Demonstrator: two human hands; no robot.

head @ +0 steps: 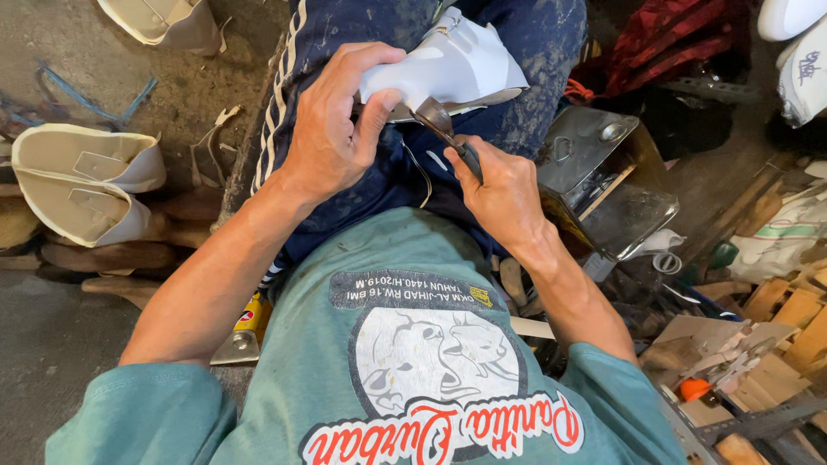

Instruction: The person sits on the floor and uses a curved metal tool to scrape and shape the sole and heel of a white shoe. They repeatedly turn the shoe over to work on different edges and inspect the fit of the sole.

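My left hand [336, 129] grips a white shoe upper [457, 65] that rests on my lap, thumb pressed along its near edge. My right hand [500, 185] is closed on the dark handle of metal pincers [435, 119], whose jaws bite the lower edge of the white upper. Both hands sit over my blue track trousers [517, 52], above my teal shirt.
Two white shoe uppers on lasts [77, 181] lie on the floor at left, another [168, 21] at top left. A metal tin [603, 181] stands right of my knee. Wooden blocks and tools [758, 344] crowd the lower right. White shoes [801, 60] sit top right.
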